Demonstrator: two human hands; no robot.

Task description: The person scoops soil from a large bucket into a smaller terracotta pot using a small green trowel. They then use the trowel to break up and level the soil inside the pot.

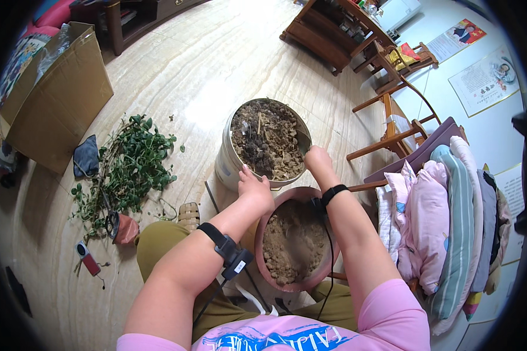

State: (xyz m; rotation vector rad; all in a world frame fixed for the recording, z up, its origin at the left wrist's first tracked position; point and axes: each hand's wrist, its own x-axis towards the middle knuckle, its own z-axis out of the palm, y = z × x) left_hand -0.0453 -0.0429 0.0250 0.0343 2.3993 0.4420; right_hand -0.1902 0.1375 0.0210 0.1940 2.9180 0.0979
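Note:
A white bucket [228,164] full of clumpy brown soil [270,136] stands on the floor in front of me. My left hand [254,188] rests on its near rim, fingers apart. At the bucket's right rim my right hand [318,162] is closed around something, seemingly the handle of a metal tool whose blade [304,139] shows against the soil; the handle is hidden in the fist. Nearer to me, between my knees, stands a round reddish pot [260,259] with lighter brown soil [285,259] in it.
Cut leafy green stems [136,162] lie on the floor at left, beside a dark blue pouch [86,157], a reddish pouch [126,229] and a small red device [88,259]. Beyond them stands a cardboard box [61,101]. A wooden chair and folded bedding [434,223] are at right.

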